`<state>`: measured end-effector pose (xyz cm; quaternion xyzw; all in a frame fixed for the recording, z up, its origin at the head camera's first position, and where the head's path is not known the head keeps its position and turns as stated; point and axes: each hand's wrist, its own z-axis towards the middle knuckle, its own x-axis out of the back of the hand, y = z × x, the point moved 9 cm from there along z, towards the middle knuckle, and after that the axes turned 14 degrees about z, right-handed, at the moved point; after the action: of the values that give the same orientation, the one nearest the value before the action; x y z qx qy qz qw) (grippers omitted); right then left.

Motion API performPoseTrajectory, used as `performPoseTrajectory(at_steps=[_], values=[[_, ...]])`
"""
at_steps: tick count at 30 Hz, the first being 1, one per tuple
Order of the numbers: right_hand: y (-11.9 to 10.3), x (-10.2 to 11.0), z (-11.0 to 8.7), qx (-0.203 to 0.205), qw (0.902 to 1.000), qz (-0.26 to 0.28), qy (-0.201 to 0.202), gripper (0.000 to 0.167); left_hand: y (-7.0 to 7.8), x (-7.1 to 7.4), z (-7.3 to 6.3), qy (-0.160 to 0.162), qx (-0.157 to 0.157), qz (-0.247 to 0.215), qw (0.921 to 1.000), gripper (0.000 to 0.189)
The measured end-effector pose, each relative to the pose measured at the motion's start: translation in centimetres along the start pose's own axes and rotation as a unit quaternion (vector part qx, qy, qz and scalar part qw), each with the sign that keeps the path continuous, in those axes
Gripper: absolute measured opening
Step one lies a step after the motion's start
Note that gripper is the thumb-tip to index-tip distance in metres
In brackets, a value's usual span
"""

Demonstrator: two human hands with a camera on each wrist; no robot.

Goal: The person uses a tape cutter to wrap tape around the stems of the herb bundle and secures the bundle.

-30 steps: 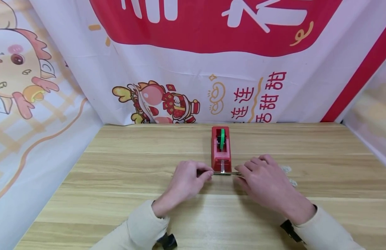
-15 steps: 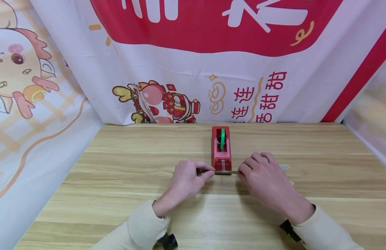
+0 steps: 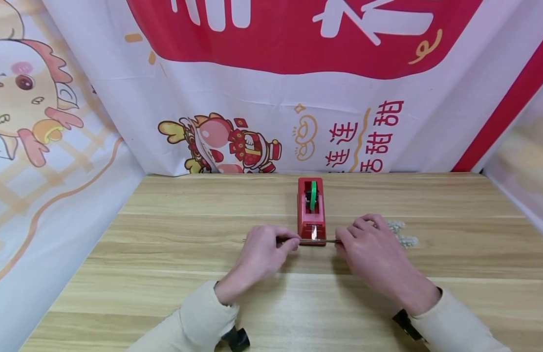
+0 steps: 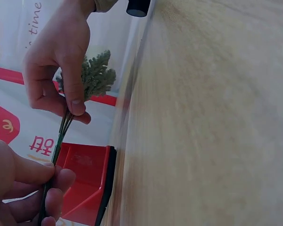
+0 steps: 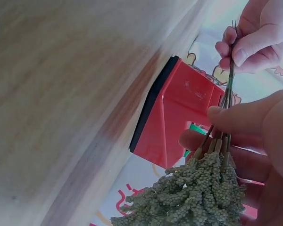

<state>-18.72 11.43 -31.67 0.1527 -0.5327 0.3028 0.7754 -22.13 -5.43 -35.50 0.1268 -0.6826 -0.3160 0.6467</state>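
A bunch of dried flowers with knobbly grey-green heads (image 5: 193,193) and thin brown stems (image 3: 314,240) lies level between my two hands. My left hand (image 3: 262,247) pinches the stem ends between thumb and fingers. My right hand (image 3: 372,254) holds the stems just below the heads, thumb against fingers, as the right wrist view shows. A short stretch of stem between the hands looks green. Just behind the stems stands a red tape dispenser (image 3: 303,215) with a green roll (image 3: 313,195). From the head, the right hand hides part of the flower heads.
The wooden table (image 3: 187,210) carries the dispenser near its back. A printed white and red cloth (image 3: 253,88) hangs behind the table, with more cloth along the left and right sides.
My right hand has shifted slightly away to the right and back. The flower heads beyond it have turned and moved farther back; the stems now lie closer together. My left hand has hardly moved.
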Motion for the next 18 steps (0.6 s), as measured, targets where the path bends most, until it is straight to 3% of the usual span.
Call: performPoseTrajectory(at_steps=[2, 9, 18], values=[[0.05, -0.01, -0.01, 0.001, 1.0000, 0.006, 0.002, 0.016, -0.02, 0.10, 0.05, 0.005, -0.002, 0.004, 1.0000, 0.013], [-0.04, -0.34, -0.06, 0.008, 0.9998, -0.003, -0.018, 0.031, -0.02, 0.50, 0.10, 0.031, -0.005, 0.016, 0.9994, 0.010], [0.18, -0.28, 0.05, -0.017, 0.9997, -0.005, -0.018, 0.019, 0.24, 0.47, 0.11, 0.041, -0.012, 0.020, 0.9989, 0.010]])
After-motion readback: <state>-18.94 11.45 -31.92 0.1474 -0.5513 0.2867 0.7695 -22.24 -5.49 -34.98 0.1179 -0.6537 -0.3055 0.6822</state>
